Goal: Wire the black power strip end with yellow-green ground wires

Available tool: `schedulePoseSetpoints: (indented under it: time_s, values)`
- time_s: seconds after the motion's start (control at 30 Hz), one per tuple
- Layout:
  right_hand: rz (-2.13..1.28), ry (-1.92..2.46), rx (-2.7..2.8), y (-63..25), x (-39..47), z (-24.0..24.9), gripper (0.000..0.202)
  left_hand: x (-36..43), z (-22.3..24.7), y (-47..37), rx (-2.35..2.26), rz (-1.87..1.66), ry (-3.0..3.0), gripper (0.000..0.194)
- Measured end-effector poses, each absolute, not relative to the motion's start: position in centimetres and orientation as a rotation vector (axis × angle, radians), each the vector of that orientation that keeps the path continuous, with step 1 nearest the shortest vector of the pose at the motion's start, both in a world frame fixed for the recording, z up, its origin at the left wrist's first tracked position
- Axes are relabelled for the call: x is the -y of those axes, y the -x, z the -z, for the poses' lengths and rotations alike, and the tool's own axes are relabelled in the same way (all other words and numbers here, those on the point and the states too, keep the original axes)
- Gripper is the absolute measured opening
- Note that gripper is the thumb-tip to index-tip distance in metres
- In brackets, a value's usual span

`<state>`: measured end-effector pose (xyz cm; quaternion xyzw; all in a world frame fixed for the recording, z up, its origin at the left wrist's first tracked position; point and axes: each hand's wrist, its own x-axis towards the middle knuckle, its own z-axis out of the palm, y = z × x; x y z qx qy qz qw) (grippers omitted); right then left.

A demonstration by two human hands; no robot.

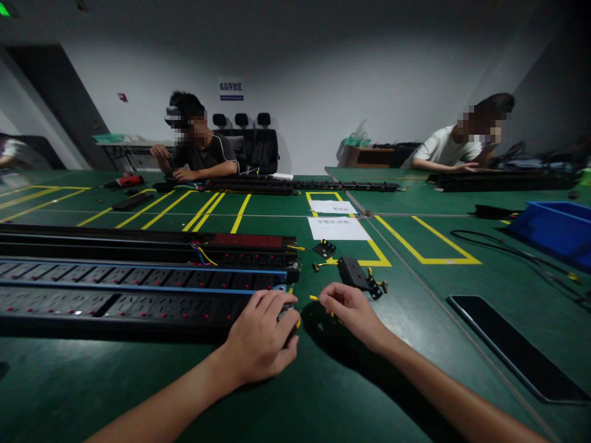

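My left hand (265,335) is closed round the right end of the nearest black power strip (175,307), a long bar with a row of sockets and small red dots. A dark piece and a bit of yellow show between its fingers. Just right of that end, my right hand (351,311) pinches a thin yellow wire (314,298); its tip pokes out to the left of the fingers. Behind my right hand lies a black end piece (354,272) with a yellow wire and a bracket. A second socket strip (138,277) with blue edging runs alongside the first.
Further dark rails (115,241) lie behind the strips. A phone (512,344) rests at the right, near a blue bin (554,227) and black cables (517,249). White paper labels (339,229) lie on the green table. Two people work across it, near a red tool (127,181).
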<state>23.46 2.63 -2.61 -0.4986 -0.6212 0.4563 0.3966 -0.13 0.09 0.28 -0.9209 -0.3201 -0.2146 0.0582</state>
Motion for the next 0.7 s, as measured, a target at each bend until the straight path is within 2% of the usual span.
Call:
schedulePoseSetpoints:
  time_s: [0.37,0.7]
  values:
    - [-1.132,1.246,1.59,-23.57,-2.74,2.95,0.028,-0.16,-0.16,0.13,0.923,0.814,2.726,0.012]
    - [-1.132,1.223,1.593,-23.57,-2.83,3.13,0.027,-0.2,-0.29,0.0,0.902,0.827,2.694,0.006]
